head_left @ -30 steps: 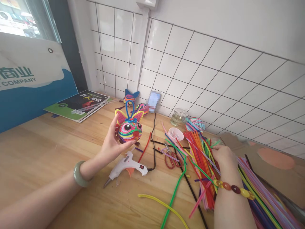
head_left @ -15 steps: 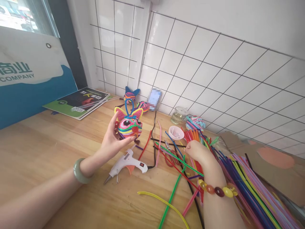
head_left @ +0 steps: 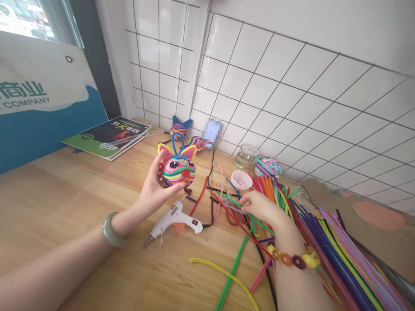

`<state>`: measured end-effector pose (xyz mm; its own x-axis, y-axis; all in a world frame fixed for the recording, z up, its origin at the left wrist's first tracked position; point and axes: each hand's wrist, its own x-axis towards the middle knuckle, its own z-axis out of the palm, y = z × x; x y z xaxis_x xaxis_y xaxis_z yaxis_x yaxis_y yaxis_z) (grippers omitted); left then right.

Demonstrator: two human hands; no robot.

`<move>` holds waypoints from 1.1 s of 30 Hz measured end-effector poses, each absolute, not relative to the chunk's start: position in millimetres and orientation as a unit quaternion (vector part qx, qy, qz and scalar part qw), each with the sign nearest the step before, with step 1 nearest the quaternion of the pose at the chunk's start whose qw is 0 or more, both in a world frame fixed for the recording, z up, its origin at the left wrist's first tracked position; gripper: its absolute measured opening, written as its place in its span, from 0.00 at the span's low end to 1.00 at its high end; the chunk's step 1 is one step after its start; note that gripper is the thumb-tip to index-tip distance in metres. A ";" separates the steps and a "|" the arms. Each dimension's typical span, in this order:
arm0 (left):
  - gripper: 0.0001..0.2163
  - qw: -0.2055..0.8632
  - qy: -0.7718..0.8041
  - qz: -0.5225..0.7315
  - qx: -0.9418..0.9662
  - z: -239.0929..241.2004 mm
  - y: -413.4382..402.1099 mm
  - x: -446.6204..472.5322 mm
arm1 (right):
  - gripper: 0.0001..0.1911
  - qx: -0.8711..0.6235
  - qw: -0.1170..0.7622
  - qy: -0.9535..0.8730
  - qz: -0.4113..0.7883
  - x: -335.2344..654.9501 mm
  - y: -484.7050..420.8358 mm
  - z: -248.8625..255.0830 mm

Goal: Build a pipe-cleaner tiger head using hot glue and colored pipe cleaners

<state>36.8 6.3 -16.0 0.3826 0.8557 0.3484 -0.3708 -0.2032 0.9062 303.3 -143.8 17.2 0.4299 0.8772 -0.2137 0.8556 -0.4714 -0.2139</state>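
My left hand (head_left: 158, 181) is closed around a striped pipe-cleaner ball ornament (head_left: 178, 175) with big eyes, a red nose, yellow-edged pink ears and a blue loop on top. The ornament is held up above the table, its face towards me. Over the loose pipe cleaners, my right hand (head_left: 259, 205) has its fingers bent and drawn together; whatever they pinch, if anything, is hidden. Beside those fingers lie red-handled scissors (head_left: 231, 218), partly covered by a green pipe cleaner (head_left: 238, 257) and others. A white hot glue gun (head_left: 177, 218) lies below the ornament.
A pink bowl (head_left: 241, 179), a glass jar (head_left: 245, 156) and a phone (head_left: 212, 133) stand towards the tiled wall. Another eared ball (head_left: 179, 130) sits behind. Bundled pipe cleaners (head_left: 337, 250) fill the right side. Books (head_left: 106, 136) lie at left. A black cord (head_left: 212, 185) crosses the table.
My right hand has moved a little to the left, towards the scissors, and its fingers have loosened slightly. The left hand keeps hold of the ornament. The whole view has shifted slightly.
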 end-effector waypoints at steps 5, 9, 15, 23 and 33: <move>0.48 0.599 0.231 0.509 0.573 -15.4 7.6 36.9 | 0.18 -0.887 0.005 -0.457 0.061 323.2 -159.4 47.6; 0.45 0.598 0.258 0.503 0.568 -15.4 8.7 36.3 | 0.16 -0.915 -0.043 -0.401 0.010 314.3 -167.6 56.0; 0.43 0.635 0.273 0.481 0.540 -7.6 6.2 35.5 | 0.15 -0.916 -0.076 -0.389 -0.056 281.5 -173.3 75.5; 0.34 0.692 0.206 0.472 0.506 -8.7 -0.5 35.9 | 0.17 -0.677 0.285 -0.666 -0.129 208.9 -160.9 86.2; 0.25 0.796 0.154 0.416 0.412 10.1 -9.7 29.3 | 0.17 -0.550 0.295 -0.763 -0.166 164.8 -147.4 70.5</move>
